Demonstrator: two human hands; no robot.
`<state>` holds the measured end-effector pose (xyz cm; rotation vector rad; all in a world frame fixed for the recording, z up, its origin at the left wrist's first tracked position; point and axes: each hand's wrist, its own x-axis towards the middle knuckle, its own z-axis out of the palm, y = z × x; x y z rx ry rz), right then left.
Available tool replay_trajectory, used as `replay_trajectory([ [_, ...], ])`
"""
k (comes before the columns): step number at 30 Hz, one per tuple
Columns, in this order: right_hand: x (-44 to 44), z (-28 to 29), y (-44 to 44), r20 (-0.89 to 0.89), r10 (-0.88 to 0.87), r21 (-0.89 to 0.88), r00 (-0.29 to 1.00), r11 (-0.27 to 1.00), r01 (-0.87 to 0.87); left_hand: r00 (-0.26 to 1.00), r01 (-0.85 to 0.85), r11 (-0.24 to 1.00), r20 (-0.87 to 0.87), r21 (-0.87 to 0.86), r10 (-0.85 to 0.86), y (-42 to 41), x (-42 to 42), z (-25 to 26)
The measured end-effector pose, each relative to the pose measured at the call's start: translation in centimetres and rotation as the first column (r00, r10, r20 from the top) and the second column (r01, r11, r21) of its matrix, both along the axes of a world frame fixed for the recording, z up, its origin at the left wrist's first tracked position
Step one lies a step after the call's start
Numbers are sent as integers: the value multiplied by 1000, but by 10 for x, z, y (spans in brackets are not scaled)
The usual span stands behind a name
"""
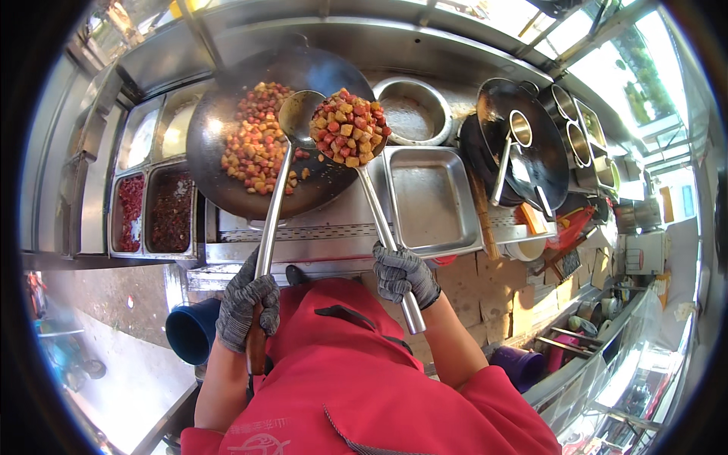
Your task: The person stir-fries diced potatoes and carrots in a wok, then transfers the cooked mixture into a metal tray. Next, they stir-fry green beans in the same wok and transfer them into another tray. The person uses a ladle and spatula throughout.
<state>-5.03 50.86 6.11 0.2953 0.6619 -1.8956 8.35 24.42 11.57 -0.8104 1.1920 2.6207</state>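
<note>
My left hand (248, 304), in a grey knit glove, grips the long handle of a metal ladle (278, 199) near its wooden end. That ladle's bowl hangs over a large dark wok (335, 68) and looks bare inside. In my right hand (402, 274), gloved alike, is the metal handle of a second scoop (375, 207), whose exact type is hidden by its load. A heap of diced brown and red food (350, 128) fills it above the wok's right side, next to the first ladle's bowl. More diced food (256, 148) lies in the wok.
Right of the wok are a round metal pot (412, 116) and a rectangular steel tray (435, 199). A bamboo brush (483, 216) separates the tray from another wok (540, 142). Ingredient pans (169, 207) stand left. A blue bucket (192, 331) is below the counter.
</note>
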Motion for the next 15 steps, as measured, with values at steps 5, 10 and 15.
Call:
replay_trajectory([
  [5,14,20,77,-10,-108,141,994,984,108,988,152,986,28,-67,-150,60,-17,3],
  [10,22,8,145,-140,-56,469,989,876,116,926,378,878,137,-293,-352,113,-38,-11],
  [15,32,-39,173,-242,223,869,944,482,109,879,476,774,207,-417,-429,147,-50,-40],
])
